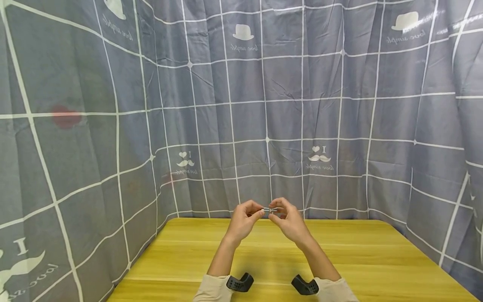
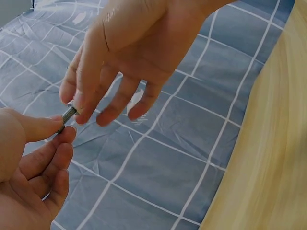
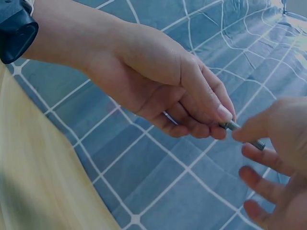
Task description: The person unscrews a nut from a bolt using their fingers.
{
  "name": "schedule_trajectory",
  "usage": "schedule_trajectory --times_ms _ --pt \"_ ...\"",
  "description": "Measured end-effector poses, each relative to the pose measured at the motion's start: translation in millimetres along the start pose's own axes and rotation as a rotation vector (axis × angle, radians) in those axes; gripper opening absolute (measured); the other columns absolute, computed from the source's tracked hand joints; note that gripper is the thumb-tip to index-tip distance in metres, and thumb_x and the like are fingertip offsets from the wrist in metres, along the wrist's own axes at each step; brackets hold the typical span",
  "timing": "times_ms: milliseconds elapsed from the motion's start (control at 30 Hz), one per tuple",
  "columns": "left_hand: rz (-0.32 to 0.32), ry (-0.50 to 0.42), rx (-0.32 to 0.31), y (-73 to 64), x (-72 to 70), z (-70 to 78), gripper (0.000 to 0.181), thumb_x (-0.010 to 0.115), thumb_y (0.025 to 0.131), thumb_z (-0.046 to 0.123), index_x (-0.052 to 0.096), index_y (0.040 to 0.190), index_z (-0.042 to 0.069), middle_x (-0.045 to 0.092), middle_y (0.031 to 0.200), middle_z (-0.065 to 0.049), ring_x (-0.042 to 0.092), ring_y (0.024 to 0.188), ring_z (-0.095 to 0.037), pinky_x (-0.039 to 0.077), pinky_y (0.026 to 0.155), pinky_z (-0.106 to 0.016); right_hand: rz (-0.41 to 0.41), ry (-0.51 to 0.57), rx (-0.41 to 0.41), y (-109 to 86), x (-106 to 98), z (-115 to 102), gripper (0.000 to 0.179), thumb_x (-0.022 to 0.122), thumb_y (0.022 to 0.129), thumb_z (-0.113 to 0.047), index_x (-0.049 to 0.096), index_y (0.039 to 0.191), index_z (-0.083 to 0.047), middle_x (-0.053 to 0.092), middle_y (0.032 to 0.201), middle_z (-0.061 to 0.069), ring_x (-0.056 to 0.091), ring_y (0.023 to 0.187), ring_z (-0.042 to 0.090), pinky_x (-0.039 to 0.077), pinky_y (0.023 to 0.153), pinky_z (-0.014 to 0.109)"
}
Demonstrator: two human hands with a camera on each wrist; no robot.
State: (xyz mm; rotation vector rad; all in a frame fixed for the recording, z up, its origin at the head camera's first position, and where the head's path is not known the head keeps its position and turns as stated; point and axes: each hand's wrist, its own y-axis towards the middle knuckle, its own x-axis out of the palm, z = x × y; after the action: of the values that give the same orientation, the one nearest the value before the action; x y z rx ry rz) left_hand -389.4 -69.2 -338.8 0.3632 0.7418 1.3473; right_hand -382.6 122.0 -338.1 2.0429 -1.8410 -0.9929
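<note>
Black wrist units (image 1: pixel 240 283) nearest, on pale sleeves (image 1: pixel 214 287). Next, left hand (image 1: pixel 242 221) and right hand (image 1: pixel 292 223), raised, both pinching one small threaded bolt (image 2: pixel 69 114) between thumb and fingertips, each toward a different end; other fingers loosely curled or apart. Bolt sits in mid-air between them. Whether its thicker part is head or nut: cannot tell. Handling (judged): looks metal, so stiff, not fragile; light; threads should give bite, but a slim round shank may roll. Best hold: fingertip pinch near one end. Below and beyond: wood-grain bench (image 1: pixel 351 251), then grey gridded curtain (image 1: pixel 247 121).
</note>
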Motion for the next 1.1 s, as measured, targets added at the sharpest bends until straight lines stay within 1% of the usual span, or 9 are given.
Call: schedule_trajectory --times_ms 133,233,333,433,600,733,800,900,1100 --pt "0.003 -0.006 -0.006 0.3 -0.8 1.9 0.009 0.070 0.100 0.012 0.075 0.103 0.005 0.073 0.096 -0.006 0.064 0.085 -0.023 0.051 0.078 -0.034 -0.034 0.001 0.051 -0.1 1.1 -1.3 0.046 0.072 0.101 -0.025 0.056 0.142 -0.012 0.064 0.132 0.014 0.062 0.120 0.038 0.050 0.096 0.058" --pt "0.007 -0.007 0.011 0.6 -0.5 2.5 0.009 0.069 0.101 0.010 0.075 0.104 0.003 0.074 0.098 -0.010 0.065 0.087 -0.027 0.051 0.078 -0.035 -0.014 0.003 0.066 0.5 2.2 -1.8 0.037 0.065 0.105 -0.031 0.061 0.134 -0.008 0.071 0.118 0.011 0.066 0.112 0.035 0.051 0.093 0.056" --pt "0.009 -0.003 0.016 -0.8 0.5 6.8 0.010 0.068 0.100 0.005 0.074 0.105 -0.002 0.073 0.099 -0.016 0.065 0.089 -0.035 0.051 0.077 -0.033 0.025 0.016 0.041 0.7 2.8 -1.2 0.023 0.061 0.107 -0.024 0.067 0.119 -0.004 0.073 0.105 0.008 0.068 0.105 0.031 0.052 0.092 0.052" --pt "0.006 0.006 0.009 -1.7 0.3 5.7 0.009 0.068 0.101 0.006 0.074 0.104 0.000 0.073 0.097 -0.013 0.065 0.087 -0.032 0.050 0.077 -0.034 0.051 0.011 0.007 0.4 2.9 -0.9 0.013 0.066 0.103 -0.012 0.069 0.114 -0.006 0.071 0.113 0.008 0.066 0.111 0.032 0.050 0.097 0.052" --pt "0.004 0.013 0.000 -1.1 -0.7 0.6 0.009 0.070 0.100 0.012 0.075 0.103 0.005 0.073 0.096 -0.007 0.063 0.085 -0.019 0.051 0.078 -0.034 0.046 -0.011 0.009 0.6 2.7 -0.4 0.035 0.072 0.100 -0.017 0.063 0.133 -0.007 0.063 0.135 0.013 0.057 0.127 0.040 0.046 0.102 0.057" --pt "0.010 0.014 0.004 -0.7 0.9 1.1 0.011 0.069 0.100 0.007 0.074 0.106 0.000 0.073 0.098 -0.013 0.063 0.085 -0.020 0.051 0.077 -0.033 0.057 -0.014 0.041 1.0 3.2 2.4 0.032 0.067 0.104 -0.024 0.066 0.129 -0.004 0.070 0.120 0.012 0.065 0.114 0.035 0.050 0.096 0.054" --pt "0.014 0.027 0.008 -1.5 1.7 4.2 0.011 0.067 0.100 0.004 0.072 0.106 -0.004 0.073 0.098 -0.017 0.063 0.085 -0.022 0.050 0.076 -0.032 0.059 -0.015 0.041 1.4 3.3 3.6 0.024 0.065 0.105 -0.021 0.070 0.120 -0.004 0.073 0.110 0.011 0.068 0.106 0.029 0.052 0.094 0.051" --pt "0.020 0.031 0.005 -4.8 1.8 15.9 0.010 0.066 0.099 -0.001 0.071 0.104 -0.008 0.072 0.097 -0.021 0.064 0.086 -0.031 0.049 0.076 -0.031 0.046 -0.019 0.019 1.2 2.8 4.0 0.015 0.068 0.103 -0.013 0.071 0.114 -0.005 0.072 0.110 0.009 0.067 0.107 0.028 0.050 0.095 0.052" --pt "0.023 0.013 0.032 -10.6 0.1 36.0 0.008 0.065 0.100 -0.002 0.070 0.102 -0.009 0.071 0.096 -0.021 0.064 0.086 -0.040 0.050 0.075 -0.032 0.016 -0.020 0.023 0.7 2.4 4.3 0.037 0.073 0.100 -0.018 0.062 0.134 -0.009 0.065 0.129 0.012 0.059 0.124 0.039 0.046 0.101 0.059"
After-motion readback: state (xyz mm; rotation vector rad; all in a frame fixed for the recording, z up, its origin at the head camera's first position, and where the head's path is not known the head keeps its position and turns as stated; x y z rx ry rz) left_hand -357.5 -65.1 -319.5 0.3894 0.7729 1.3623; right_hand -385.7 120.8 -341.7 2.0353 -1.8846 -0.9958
